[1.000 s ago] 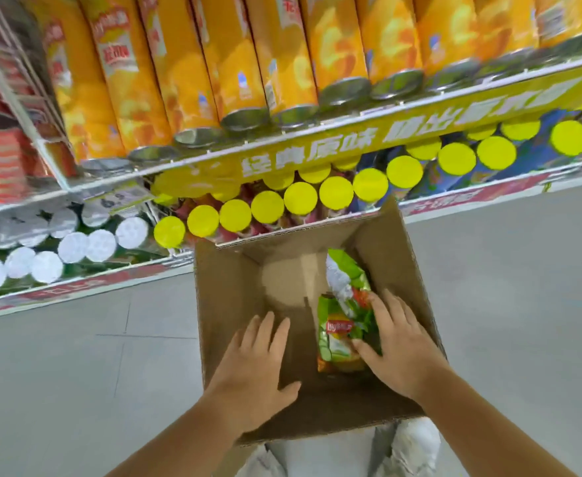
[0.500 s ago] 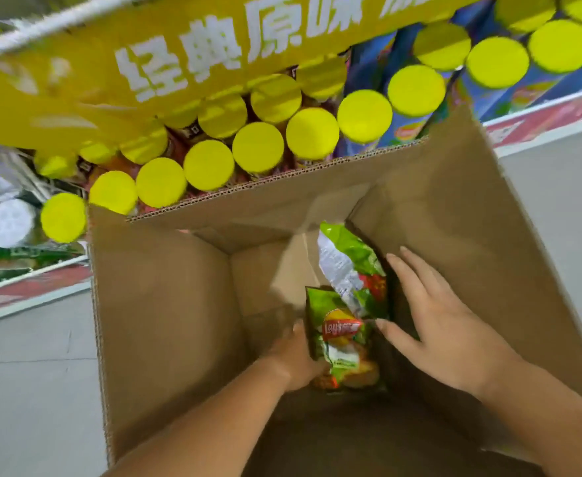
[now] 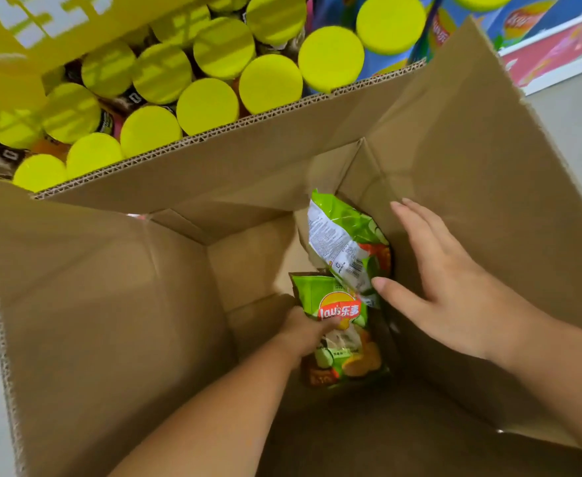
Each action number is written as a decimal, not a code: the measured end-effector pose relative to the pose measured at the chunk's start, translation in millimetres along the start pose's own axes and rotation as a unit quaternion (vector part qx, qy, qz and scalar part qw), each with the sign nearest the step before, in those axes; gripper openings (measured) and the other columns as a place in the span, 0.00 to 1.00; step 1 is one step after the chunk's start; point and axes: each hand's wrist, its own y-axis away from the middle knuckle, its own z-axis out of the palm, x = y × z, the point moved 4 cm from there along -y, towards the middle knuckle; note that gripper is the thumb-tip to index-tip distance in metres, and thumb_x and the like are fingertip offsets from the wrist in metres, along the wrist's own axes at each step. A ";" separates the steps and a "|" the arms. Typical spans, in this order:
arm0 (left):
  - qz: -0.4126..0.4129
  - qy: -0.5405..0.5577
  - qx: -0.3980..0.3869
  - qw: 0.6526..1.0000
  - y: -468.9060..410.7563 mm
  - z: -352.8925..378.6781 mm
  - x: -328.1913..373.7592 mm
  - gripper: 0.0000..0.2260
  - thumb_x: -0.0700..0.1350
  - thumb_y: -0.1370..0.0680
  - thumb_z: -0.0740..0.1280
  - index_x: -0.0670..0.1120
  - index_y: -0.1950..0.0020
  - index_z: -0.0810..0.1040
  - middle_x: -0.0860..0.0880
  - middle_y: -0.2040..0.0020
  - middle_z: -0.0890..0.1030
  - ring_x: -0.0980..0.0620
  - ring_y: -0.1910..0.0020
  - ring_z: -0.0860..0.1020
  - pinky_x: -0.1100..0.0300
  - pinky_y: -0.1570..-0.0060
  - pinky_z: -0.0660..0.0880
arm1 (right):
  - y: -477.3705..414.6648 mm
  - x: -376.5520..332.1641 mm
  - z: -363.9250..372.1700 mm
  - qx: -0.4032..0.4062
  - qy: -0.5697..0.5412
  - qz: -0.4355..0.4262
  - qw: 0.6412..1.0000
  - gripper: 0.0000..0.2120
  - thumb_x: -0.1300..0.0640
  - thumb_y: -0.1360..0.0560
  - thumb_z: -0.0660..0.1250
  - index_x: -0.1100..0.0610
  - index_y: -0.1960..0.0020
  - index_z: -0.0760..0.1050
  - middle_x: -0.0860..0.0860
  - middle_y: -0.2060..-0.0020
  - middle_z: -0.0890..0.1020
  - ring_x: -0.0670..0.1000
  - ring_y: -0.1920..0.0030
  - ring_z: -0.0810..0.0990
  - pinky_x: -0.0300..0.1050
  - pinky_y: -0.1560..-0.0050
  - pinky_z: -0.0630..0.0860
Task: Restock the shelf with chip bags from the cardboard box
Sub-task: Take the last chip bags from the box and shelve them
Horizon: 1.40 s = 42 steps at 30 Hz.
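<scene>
Deep in the open cardboard box [image 3: 110, 304] lie 2 green chip bags, both against its right side. The near bag [image 3: 348, 356] shows its printed front to the camera, with the red and yellow logo readable. Its long axis runs from the person toward the shelf, and its sealed top edge points away toward the far wall of the box. The far bag [image 3: 337, 235] shows its back, with white print and a barcode. It leans in the far right corner with its long axis slanted, the upper end toward the corner and the lower end overlapping the top of the near bag. The left hand [image 3: 305, 333] reaches down to the near bag's left edge and grips it there. The thumb lies across the front just under the logo, and the other fingers are hidden behind the bag. The right hand [image 3: 454, 290] is spread flat with straight fingers along the right wall of the box. Its thumb tip is right at the lower edge of the far bag, and it holds nothing. Beyond the box stand rows of cans with yellow lids [image 3: 207, 105].
</scene>
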 end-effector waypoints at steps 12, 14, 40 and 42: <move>0.093 -0.135 0.034 0.986 96.0 -118.2 28.7 0.15 0.53 0.25 0.75 0.49 0.41 0.82 0.52 0.46 0.85 0.51 0.46 0.82 0.54 0.42 0.78 | 5.3 -19.1 13.6 -0.016 -0.019 0.026 0.999 0.45 0.41 0.25 0.70 0.49 0.17 0.49 0.43 0.19 0.53 0.42 0.19 0.51 0.40 0.23 0.52; 0.105 -0.086 0.015 0.991 116.5 -131.7 38.1 0.14 0.51 0.24 0.75 0.49 0.41 0.82 0.53 0.48 0.86 0.53 0.48 0.84 0.52 0.42 0.79 | 6.7 -27.2 15.6 -0.024 -0.037 0.039 0.998 0.45 0.41 0.26 0.71 0.47 0.18 0.50 0.42 0.19 0.54 0.43 0.20 0.53 0.43 0.23 0.54; 0.154 0.131 -0.080 0.976 182.0 -118.0 106.2 0.33 0.65 0.36 0.74 0.50 0.35 0.76 0.50 0.40 0.83 0.53 0.41 0.82 0.52 0.41 0.79 | 23.5 -33.8 0.6 -0.070 -0.493 0.188 0.846 0.33 0.52 0.36 0.82 0.56 0.34 0.77 0.56 0.41 0.85 0.58 0.44 0.86 0.55 0.48 0.85; 0.119 0.139 -0.051 0.982 173.9 -118.4 98.0 0.37 0.73 0.37 0.67 0.53 0.34 0.75 0.51 0.40 0.82 0.52 0.40 0.80 0.50 0.39 0.78 | 23.6 -31.4 -7.2 -0.048 -0.504 0.184 0.842 0.41 0.46 0.43 0.86 0.56 0.34 0.77 0.56 0.41 0.85 0.59 0.44 0.86 0.54 0.49 0.85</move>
